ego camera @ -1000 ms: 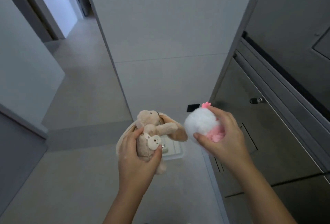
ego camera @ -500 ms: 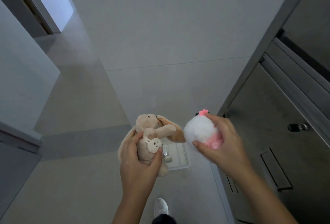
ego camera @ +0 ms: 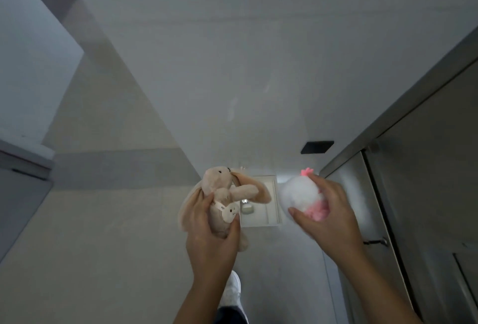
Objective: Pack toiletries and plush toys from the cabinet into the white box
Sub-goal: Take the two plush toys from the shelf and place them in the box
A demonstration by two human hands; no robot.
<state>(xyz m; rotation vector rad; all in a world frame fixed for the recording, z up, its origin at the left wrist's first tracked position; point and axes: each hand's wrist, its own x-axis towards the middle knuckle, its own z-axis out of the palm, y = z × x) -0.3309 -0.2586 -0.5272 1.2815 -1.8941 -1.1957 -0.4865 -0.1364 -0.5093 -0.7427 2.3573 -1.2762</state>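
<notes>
- Beige plush in the form of a long-eared rabbit (ego camera: 222,194) is held upright in the left hand (ego camera: 212,243). The fingers (ego camera: 204,203) are curled round its body, and the thumb is pressed against its front just below a small rabbit-face tag.
- One ear is seen hanging down behind the left hand. The other ear droops out to the right, and one arm is stretched the same way.
- A round white fluffy toy (ego camera: 297,190), with a pink tuft on top and pink fluff low on its side, is gripped in the right hand (ego camera: 331,220). The fingers (ego camera: 327,185) are wrapped over its far side and the thumb is clamped under it.
- The two toys are held side by side, near each other but apart, well above the floor (ego camera: 103,246).
- The white box (ego camera: 270,211) is seen open on the floor below, between the two toys, at the foot of a pale wall (ego camera: 232,65). Its left part is hidden by the rabbit.
- A small pale item (ego camera: 247,209) lies inside the box; what it is cannot be told.
- A grey cabinet front (ego camera: 426,168) fills the right side, and a black plate (ego camera: 317,146) is fixed low on the wall.
- A white shoe (ego camera: 232,288) is seen on the floor between the forearms.
</notes>
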